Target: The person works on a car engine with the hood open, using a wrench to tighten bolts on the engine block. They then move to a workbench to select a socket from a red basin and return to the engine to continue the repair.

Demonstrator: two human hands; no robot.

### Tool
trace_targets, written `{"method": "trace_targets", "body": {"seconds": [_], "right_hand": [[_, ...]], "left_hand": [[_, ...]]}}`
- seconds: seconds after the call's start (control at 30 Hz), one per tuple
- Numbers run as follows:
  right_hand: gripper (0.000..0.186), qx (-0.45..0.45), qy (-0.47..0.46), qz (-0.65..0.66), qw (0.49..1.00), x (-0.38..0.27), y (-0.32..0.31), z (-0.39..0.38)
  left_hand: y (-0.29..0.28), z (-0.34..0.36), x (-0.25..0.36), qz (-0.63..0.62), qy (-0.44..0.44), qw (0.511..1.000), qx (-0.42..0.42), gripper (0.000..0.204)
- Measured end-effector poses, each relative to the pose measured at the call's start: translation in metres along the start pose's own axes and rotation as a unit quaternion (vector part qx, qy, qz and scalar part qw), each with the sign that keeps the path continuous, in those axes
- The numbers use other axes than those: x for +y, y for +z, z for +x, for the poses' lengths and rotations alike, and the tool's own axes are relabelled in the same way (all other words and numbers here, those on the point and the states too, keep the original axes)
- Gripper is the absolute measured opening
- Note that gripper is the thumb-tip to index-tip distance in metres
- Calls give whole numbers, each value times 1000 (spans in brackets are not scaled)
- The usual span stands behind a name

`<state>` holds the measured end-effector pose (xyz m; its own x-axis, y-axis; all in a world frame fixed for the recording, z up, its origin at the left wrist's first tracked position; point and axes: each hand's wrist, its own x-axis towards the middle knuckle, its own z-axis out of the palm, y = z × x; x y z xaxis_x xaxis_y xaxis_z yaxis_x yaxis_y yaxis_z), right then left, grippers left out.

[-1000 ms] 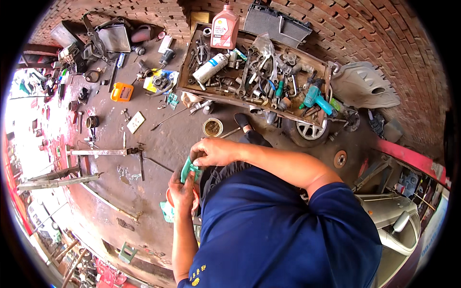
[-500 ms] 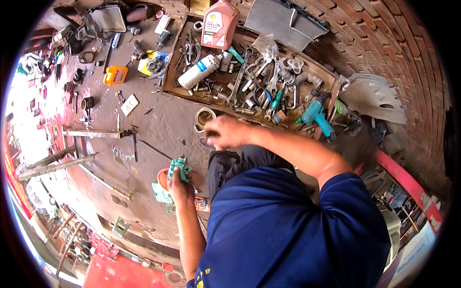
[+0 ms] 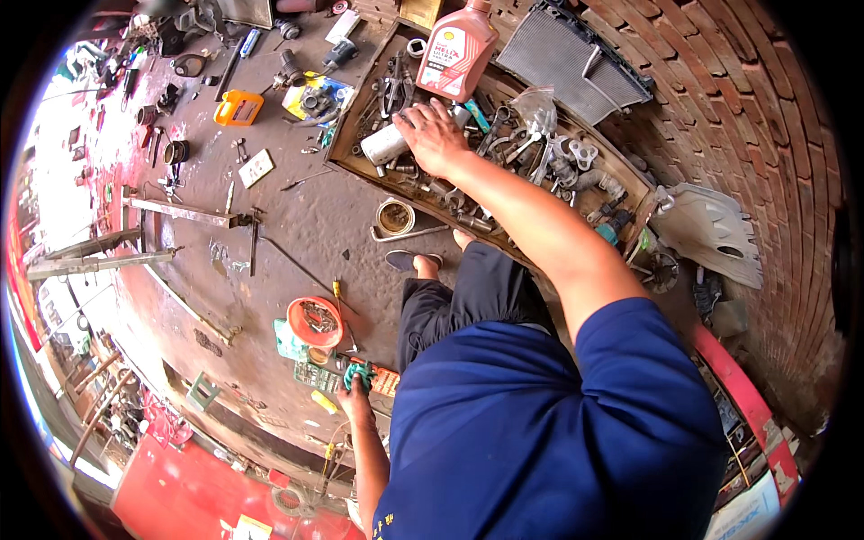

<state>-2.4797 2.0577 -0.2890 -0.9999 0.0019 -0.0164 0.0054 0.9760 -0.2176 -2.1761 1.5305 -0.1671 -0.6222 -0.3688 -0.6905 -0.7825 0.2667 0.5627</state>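
Note:
My right hand (image 3: 434, 137) reaches over a white spray can (image 3: 381, 145) in the wooden tool tray (image 3: 355, 168), its fingers spread at the can's upper end; whether they touch it I cannot tell. The tray also holds wrenches, sockets and metal parts, and a large pink oil jug (image 3: 454, 58). My left hand (image 3: 358, 391) is low, closed on a crumpled green cloth (image 3: 359, 373), beside an orange bowl (image 3: 315, 321) of small parts and a green-and-orange case (image 3: 384, 382).
Metal stands (image 3: 180, 209), an open tin (image 3: 396, 216) and a yellow jug (image 3: 238, 108) lie on the grimy floor. A radiator (image 3: 558, 58) and grey plastic panel (image 3: 711, 229) lean by the brick wall (image 3: 765, 135). A red panel (image 3: 198, 490) is at lower left.
My hands have parted: the right left the green cloth and moved up and forward to the spray can, while the left moved down with the cloth, uncovering the orange bowl.

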Motion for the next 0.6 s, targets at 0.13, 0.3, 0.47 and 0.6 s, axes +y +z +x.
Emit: {"method": "trace_targets", "body": {"seconds": [0.13,0.3,0.47,0.6], "right_hand": [[80,-109,-38,34,993,-18,-47,-7],[88,-141,88,133,977,8,-84,-85],[81,-134,298,20,945,92,-106,-163],[74,-67,356,-38,932,150,-119,-196]], "left_hand": [[-5,-17,-5,-13,-38,999,6,37],[-7,-10,-25,-28,-27,999,-5,36],[3,8,-28,31,-47,998,-8,50],[7,27,-16,88,19,995,-36,47]]}}
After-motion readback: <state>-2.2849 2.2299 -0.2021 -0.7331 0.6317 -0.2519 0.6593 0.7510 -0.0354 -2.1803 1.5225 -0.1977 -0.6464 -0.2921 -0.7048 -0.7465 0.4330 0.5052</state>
